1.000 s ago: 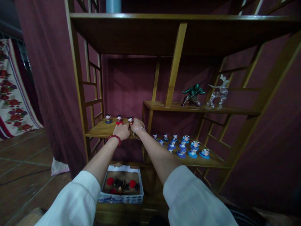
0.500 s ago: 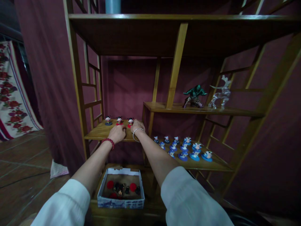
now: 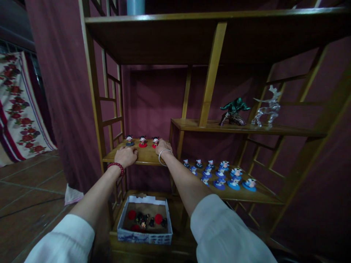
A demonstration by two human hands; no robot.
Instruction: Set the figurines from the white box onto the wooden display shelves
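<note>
Three small black-haired figurines stand in a row on the left wooden shelf (image 3: 145, 156). The left figurine (image 3: 129, 140) has a dark base; the middle figurine (image 3: 142, 141) and the right figurine (image 3: 155, 141) have red ones. My left hand (image 3: 125, 156), with a red bead bracelet, lies over the shelf's front edge just before the dark-based figurine. Its thumb is apart, it seems to hold nothing, and its other fingertips are partly hidden. Wearing a silver bangle, my right hand (image 3: 163, 147) has its fingers closed at the side of the right figurine, partly covering it.
Below stands an open cardboard box (image 3: 145, 237) with red discs and dark figurines inside. Several blue and dark figurines (image 3: 219, 182) fill the lower right shelf. A green figure (image 3: 235, 111) and a clear deer (image 3: 266, 109) stand above it. A wooden post (image 3: 212, 76) divides the shelves.
My left hand has moved left, from before the middle figurine to before the dark-based one. My right hand stays at the right figurine. The whole view has shifted slightly.
</note>
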